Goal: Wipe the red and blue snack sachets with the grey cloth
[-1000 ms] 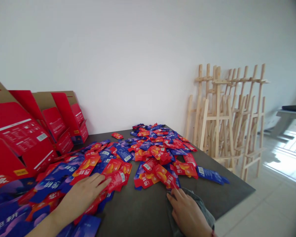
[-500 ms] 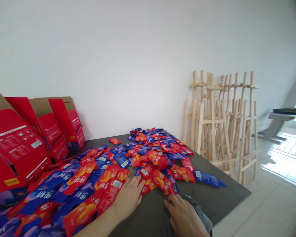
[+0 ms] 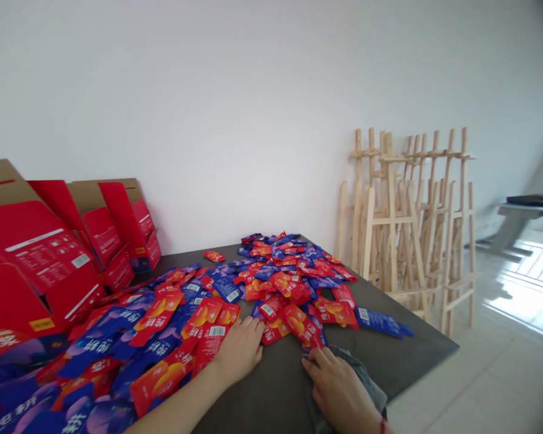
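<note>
My left hand (image 3: 239,351) lies palm down at the edge of the heap, its fingers stretched out and touching a red pouch (image 3: 212,343) with a barcode. Under my right hand (image 3: 341,389) is a dark grey-green cloth (image 3: 368,386), bunched on the table, and the bent fingers press on it. Their tips meet the lower end of an orange-red pouch (image 3: 301,324). Part of the cloth is hidden by the hand. Many flat red and blue pouches are spread over the dark table (image 3: 271,398), among them a blue pouch (image 3: 382,322) off to the right.
Open red cardboard boxes (image 3: 40,247) stand along the left side, beside the heap. A white wall (image 3: 253,120) rises behind the table. Several wooden easels (image 3: 391,223) lean together past the table's right edge, on a tiled floor (image 3: 493,361).
The view has shifted slightly, so the boxes and nearer pouches appear a little further right. Both hands stay almost in place, with the cloth still under the right one.
</note>
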The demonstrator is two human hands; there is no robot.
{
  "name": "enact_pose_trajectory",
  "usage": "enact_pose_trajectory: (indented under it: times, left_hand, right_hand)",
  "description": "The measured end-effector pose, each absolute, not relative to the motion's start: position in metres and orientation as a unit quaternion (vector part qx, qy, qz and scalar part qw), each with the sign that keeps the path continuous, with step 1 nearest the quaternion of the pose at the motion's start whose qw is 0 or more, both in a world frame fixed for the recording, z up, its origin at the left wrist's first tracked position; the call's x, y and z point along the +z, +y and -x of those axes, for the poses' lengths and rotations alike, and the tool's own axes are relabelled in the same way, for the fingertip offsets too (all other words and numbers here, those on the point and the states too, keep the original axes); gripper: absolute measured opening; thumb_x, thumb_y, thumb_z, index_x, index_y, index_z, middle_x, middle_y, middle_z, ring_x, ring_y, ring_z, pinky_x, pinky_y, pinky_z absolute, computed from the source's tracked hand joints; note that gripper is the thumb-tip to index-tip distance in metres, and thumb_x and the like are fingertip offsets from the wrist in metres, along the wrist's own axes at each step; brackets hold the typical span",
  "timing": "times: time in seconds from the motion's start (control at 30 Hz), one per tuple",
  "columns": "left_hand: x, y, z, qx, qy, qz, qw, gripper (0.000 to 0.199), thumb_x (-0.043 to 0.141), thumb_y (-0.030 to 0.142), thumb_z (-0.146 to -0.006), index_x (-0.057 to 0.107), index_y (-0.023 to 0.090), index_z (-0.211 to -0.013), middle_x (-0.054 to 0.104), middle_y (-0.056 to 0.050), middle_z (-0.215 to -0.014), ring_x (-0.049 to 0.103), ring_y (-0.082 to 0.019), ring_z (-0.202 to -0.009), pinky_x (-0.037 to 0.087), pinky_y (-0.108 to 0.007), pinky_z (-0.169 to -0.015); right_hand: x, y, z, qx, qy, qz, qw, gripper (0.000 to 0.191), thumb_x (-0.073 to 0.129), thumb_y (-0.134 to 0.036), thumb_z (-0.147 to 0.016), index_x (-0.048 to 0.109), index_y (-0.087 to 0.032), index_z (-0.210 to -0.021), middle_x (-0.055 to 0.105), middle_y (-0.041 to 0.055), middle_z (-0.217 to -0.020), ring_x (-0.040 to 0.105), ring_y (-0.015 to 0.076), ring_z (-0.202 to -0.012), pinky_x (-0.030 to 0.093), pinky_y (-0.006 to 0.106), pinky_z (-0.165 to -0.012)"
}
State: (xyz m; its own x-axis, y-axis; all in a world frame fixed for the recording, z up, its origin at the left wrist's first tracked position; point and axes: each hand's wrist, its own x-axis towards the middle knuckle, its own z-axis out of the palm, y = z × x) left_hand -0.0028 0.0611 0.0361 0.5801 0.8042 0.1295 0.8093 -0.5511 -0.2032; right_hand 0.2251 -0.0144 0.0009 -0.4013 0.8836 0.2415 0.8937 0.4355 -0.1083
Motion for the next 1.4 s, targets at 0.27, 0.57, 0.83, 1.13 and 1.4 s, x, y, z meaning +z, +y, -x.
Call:
enact_pose_trajectory:
  times: [0.27, 0.57, 0.83, 1.13, 1.4]
  left_hand:
    - [0.049, 0.071, -0.009, 0.027, -0.445, 0.888, 0.113, 0.027, 0.038, 0.002, -0.086, 0.063, 0.009, -0.094, 0.067, -0.016, -0.093, 0.062, -0.026, -0.093, 0.049, -0.037, -0.075]
    - [0.061, 0.012, 0.020, -0.159, -0.550, 0.773, -0.271, 0.019, 0.030, 0.030, -0.093, 0.045, 0.021, -0.084, 0.066, -0.001, -0.071, 0.065, -0.014, -0.053, 0.039, -0.021, -0.047]
    - [0.004, -0.019, 0.026, -0.233, -0.488, 0.496, -0.679, 0.049, 0.053, 0.065, -0.063, 0.038, 0.022, -0.081, 0.069, -0.005, -0.063, 0.047, -0.007, -0.031, 0.017, -0.015, -0.030]
    - [-0.003, -0.026, 0.019, -0.116, -0.528, 0.546, -0.640, 0.020, 0.047, 0.035, -0.076, 0.041, 0.021, -0.090, 0.054, 0.009, -0.043, 0.045, -0.009, -0.029, 0.024, -0.014, -0.027]
    - [0.003, -0.032, 0.020, -0.128, -0.516, 0.533, -0.658, 0.017, 0.043, 0.029, -0.080, 0.041, 0.021, -0.095, 0.051, 0.011, -0.045, 0.041, -0.008, -0.027, 0.023, -0.013, -0.026]
  right_hand:
    - [-0.002, -0.015, -0.227, -0.005, -0.834, 0.532, 0.149, 0.050, 0.047, -0.006, -0.073, 0.062, -0.020, -0.119, 0.060, 0.0074, -0.110, 0.053, 0.0222, -0.100, 0.042, 0.032, -0.086]
    - [-0.001, -0.020, -0.233, 0.045, -0.828, 0.510, 0.227, 0.048, 0.045, -0.007, -0.076, 0.060, -0.023, -0.118, 0.059, 0.0058, -0.114, 0.053, 0.0194, -0.103, 0.042, 0.030, -0.090]
    - [0.026, -0.035, -0.224, 0.059, -0.815, 0.494, 0.298, 0.039, 0.043, -0.007, -0.081, 0.058, -0.023, -0.113, 0.058, 0.0054, -0.113, 0.053, 0.0184, -0.104, 0.042, 0.031, -0.091]
    - [0.003, -0.048, -0.173, -0.054, -0.920, 0.352, 0.165, 0.016, 0.058, -0.030, -0.087, 0.060, -0.029, -0.102, 0.059, 0.0000, -0.110, 0.052, 0.0189, -0.092, 0.041, 0.029, -0.072]
    - [0.004, -0.048, -0.185, -0.043, -0.898, 0.414, 0.141, 0.033, 0.058, -0.021, -0.085, 0.057, -0.029, -0.117, 0.058, 0.0011, -0.113, 0.051, 0.0202, -0.098, 0.041, 0.030, -0.076]
